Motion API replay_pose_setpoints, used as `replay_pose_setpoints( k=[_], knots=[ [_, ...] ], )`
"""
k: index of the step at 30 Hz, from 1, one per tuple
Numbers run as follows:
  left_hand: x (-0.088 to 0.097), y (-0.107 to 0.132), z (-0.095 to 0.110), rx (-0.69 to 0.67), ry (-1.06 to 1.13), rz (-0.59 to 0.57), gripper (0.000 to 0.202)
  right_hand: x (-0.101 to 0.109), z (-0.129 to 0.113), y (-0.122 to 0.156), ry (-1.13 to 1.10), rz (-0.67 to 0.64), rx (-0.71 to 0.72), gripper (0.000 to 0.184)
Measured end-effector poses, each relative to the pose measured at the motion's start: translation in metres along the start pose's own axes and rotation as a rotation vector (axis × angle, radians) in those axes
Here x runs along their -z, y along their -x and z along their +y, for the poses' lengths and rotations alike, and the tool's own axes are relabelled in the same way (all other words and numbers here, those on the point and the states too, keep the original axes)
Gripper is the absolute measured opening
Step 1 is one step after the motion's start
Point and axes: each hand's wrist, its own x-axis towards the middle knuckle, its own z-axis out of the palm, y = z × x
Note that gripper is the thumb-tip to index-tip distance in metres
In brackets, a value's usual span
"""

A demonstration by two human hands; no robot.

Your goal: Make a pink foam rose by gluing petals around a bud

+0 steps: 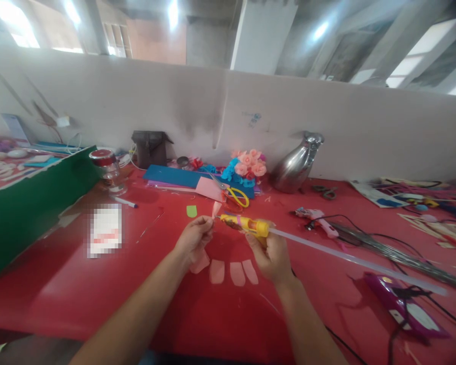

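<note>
My right hand (270,253) is wrapped round a yellow hot glue gun (247,224), its nozzle pointing left. A long translucent glue stick (349,259) sticks out of the gun's back end. My left hand (196,235) pinches a small pink petal-like piece (216,208) close to the nozzle; whether the two touch, I cannot tell. Below the hands, several pink cut pieces (237,274) lie in a row on the red table. A small green piece (191,211) lies just beyond my left hand.
Yellow-handled scissors (238,196) rest by blue sheets (171,176) and pink and blue flowers (251,165). A metal jug (298,162) stands at the back. To the right are a pink glue gun (325,224), wires (403,256) and a purple device (406,306); a jar (108,172) is left.
</note>
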Motion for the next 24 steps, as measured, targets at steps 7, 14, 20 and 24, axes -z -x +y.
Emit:
replay_pose_setpoints(
  k=[7,14,20,24],
  knots=[
    [-0.0001,0.0005,0.0004,-0.006,0.0,-0.03,0.026,0.0008,-0.0005,0.0016,-0.047,0.014,-0.031,0.019],
    [0.0014,-0.0015,-0.0015,-0.014,0.001,-0.028,0.028,-0.0001,-0.0014,0.0008,-0.014,0.0,-0.005,0.014],
    [0.0005,-0.0007,-0.0011,-0.005,0.019,-0.023,0.027,-0.0002,0.0019,0.0011,0.007,0.005,-0.005,0.013],
    [0.0005,-0.0001,0.0001,0.009,0.028,-0.042,0.027,-0.0001,0.0022,0.001,-0.002,0.006,-0.011,0.014]
  ],
)
